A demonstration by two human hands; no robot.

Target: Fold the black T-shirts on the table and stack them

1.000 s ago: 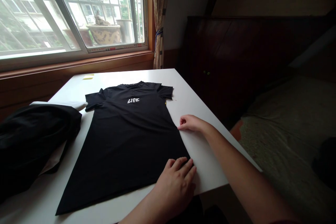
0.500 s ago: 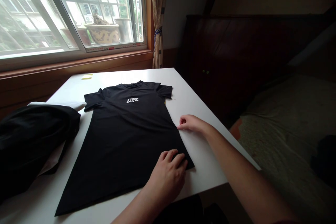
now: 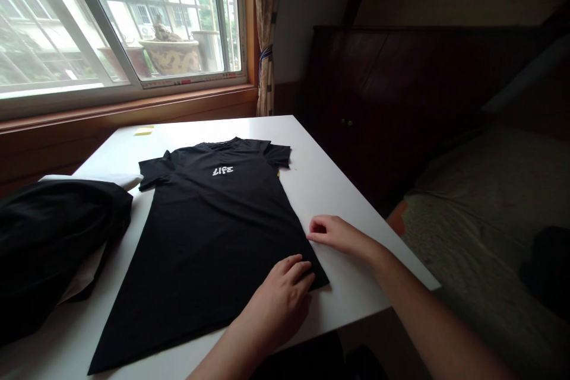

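Beyond the shirt, a pot holds a plant.

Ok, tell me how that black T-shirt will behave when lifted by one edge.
The black T-shirt will probably flop and sag: its front shows soft creases. It is likely light for its size, since it lies thin and flat on the white table. Its smooth-looking surface suggests it may slide easily.

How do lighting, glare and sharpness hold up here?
Head view: window bright, partly washed out; head view: pale sheen on the table's far end; head view: cabinet sunk in shadow, detail mostly lost; head view: shirt dark, creases faint, white print distinct; head view: left hand and right hand without obvious blur.
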